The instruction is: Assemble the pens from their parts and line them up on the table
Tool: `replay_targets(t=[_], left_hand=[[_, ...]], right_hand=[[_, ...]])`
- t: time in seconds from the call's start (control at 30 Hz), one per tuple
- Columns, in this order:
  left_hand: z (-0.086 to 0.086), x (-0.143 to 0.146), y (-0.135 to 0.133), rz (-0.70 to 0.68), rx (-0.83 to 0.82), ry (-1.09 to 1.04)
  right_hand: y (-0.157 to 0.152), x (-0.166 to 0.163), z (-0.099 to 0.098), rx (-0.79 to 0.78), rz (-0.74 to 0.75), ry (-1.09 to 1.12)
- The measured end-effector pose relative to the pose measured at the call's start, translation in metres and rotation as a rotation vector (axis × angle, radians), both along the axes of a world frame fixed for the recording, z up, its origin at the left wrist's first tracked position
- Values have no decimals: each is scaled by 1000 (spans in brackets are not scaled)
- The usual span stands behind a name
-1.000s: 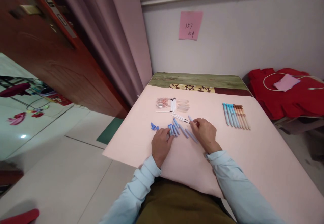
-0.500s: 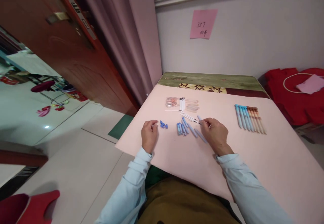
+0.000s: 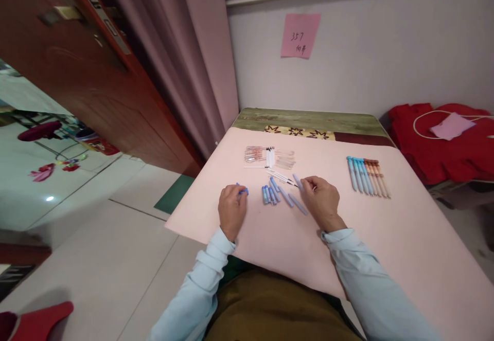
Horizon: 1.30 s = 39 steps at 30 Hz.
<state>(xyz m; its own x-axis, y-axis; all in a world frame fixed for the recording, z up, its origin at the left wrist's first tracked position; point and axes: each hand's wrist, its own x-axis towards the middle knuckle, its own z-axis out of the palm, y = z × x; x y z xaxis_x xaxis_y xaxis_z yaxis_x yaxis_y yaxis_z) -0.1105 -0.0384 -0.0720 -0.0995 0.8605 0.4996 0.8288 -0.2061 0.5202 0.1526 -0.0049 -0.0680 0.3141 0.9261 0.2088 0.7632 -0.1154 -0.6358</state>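
Note:
My left hand (image 3: pixel 232 207) is closed over the small blue pen pieces (image 3: pixel 244 191), with fingertips pinched on one; its exact shape is partly hidden. My right hand (image 3: pixel 322 199) pinches a pale blue pen barrel (image 3: pixel 297 180) that sticks out past thumb and fingers toward the upper left. Between the hands lie loose pale blue barrels (image 3: pixel 297 204) and a cluster of short blue pen grips (image 3: pixel 270 195). Thin white refills (image 3: pixel 281 177) with dark tips reach toward my right fingers.
Clear pinkish tubes (image 3: pixel 253 154), a stack of white refills (image 3: pixel 270 157) and clear tubes (image 3: pixel 285 159) lie farther back on the pink-covered table (image 3: pixel 285 248). Blue pens (image 3: pixel 360 176) and brown pens (image 3: pixel 378 179) line up at right. Red cloth (image 3: pixel 420 145) lies beyond.
My left hand has moved forward and right onto the small blue pieces and closed on them. My right hand still holds the barrel. The whole view has shifted slightly.

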Motion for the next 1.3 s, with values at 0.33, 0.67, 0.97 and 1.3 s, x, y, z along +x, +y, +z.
replay_targets(t=[0.33,0.67,0.97,1.3], left_hand=[[21,46,-7,-102,-288,242],[39,38,22,-270,-515,362],[30,29,13,-215,-327,35],[5,34,-18,-422,-408,-1137]], right_hand=[[-2,-2,0,73,70,18],[-9,-2,9,-142,465,-215],[-11,-2,11,-116,391,-313],[-21,-31,-6,169,601,-274]])
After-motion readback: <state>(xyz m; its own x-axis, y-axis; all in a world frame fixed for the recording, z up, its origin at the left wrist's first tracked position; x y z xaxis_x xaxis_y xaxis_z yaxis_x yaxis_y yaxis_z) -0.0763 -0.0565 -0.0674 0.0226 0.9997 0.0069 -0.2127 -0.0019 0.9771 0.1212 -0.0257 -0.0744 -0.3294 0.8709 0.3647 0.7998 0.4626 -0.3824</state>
